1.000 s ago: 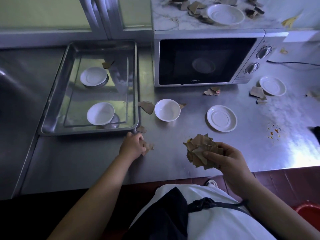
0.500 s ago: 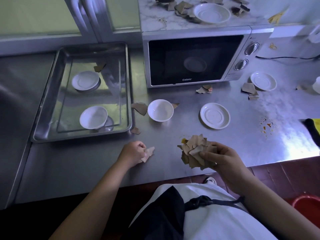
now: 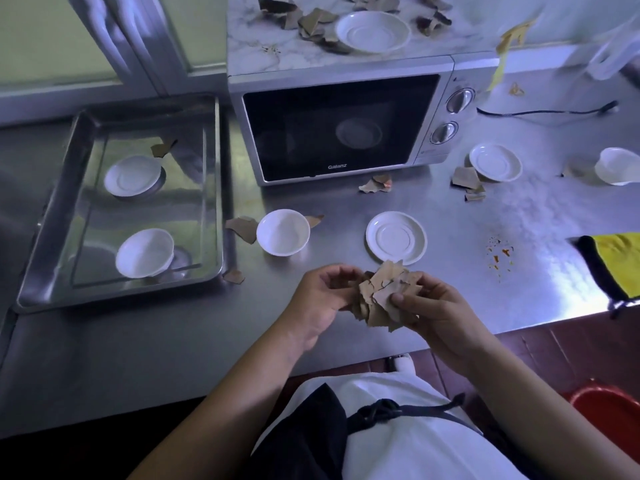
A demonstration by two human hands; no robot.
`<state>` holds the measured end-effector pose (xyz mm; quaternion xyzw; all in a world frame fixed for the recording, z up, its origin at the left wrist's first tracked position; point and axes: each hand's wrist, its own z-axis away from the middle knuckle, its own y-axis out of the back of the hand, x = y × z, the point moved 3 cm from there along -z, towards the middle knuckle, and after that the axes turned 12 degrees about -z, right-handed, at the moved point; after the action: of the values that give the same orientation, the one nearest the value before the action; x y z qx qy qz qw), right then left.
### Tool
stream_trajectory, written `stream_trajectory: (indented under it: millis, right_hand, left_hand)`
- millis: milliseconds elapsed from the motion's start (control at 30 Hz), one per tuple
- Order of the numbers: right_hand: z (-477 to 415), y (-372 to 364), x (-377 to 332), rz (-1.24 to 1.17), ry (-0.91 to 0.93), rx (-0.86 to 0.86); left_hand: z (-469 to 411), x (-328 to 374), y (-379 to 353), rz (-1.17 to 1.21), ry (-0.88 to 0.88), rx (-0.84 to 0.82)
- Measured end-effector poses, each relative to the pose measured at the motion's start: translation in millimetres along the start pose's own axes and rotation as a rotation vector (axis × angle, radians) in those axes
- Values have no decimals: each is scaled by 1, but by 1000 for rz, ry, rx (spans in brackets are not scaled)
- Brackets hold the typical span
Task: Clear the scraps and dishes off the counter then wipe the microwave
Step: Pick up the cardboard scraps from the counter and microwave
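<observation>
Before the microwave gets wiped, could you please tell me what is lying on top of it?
On top of the microwave lie a white saucer and torn brown scraps scattered around it. Anything beneath the saucer is covered; the top's rear is out of frame.

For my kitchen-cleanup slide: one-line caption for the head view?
Over the counter, the left hand and right hand hold a wad of brown scraps before the littered microwave.

One view only — worn on the head, wide-angle, aimed forward and steeply down across the steel counter (image 3: 450,278). Nearest: own torso (image 3: 398,431) at the bottom edge, then left hand (image 3: 317,299) and right hand (image 3: 436,313) mid-frame; microwave (image 3: 339,129) farther back, near the top — straight lines bowed toward the edges.
</observation>
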<state>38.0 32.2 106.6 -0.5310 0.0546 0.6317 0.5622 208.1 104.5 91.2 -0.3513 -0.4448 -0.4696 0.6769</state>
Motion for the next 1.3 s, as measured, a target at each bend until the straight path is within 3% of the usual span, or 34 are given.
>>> stream_trajectory:
  millis: [300, 433, 600, 833, 967, 1133, 1300]
  right_hand:
    - [-12, 74, -58, 1, 46, 114]
    - [-24, 104, -85, 20, 91, 124]
    - [-40, 141, -110, 113, 124, 90]
    - [-77, 211, -141, 25, 52, 152]
    - [-145, 266, -165, 555, 166, 375]
    - [-238, 286, -179, 1422, 324, 237]
    - [-269, 284, -174, 1585, 328, 226]
  left_hand:
    - [-39, 26, -75, 2, 157, -164]
    - [-62, 45, -108, -150, 139, -190]
    - [-94, 48, -158, -316, 138, -76]
    - [-118, 32, -198, -168, 234, 148]
    - [-109, 22, -191, 6, 270, 252]
    - [-95, 14, -190, 113, 305, 331]
    - [-84, 13, -184, 147, 316, 408]
